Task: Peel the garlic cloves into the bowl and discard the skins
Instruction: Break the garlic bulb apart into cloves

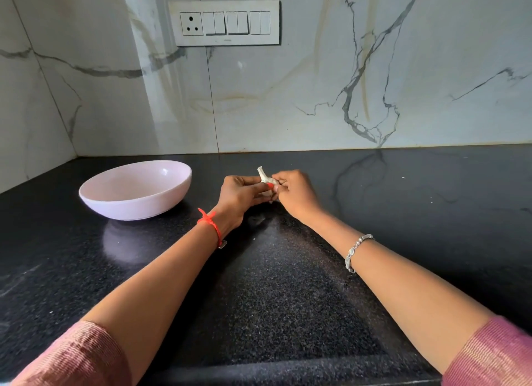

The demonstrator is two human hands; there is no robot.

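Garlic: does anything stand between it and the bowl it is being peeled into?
Nothing visible does. The left hand and right hand both grip the garlic; the bowl sits to their left, with only bare countertop between.

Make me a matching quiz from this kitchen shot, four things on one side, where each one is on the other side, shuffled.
1 bowl
2 garlic
3 red thread
4 silver bracelet

A on the right wrist
B pinched between left hand and right hand
C on the counter, left of both hands
D on the left wrist

Pairs: 1-C, 2-B, 3-D, 4-A
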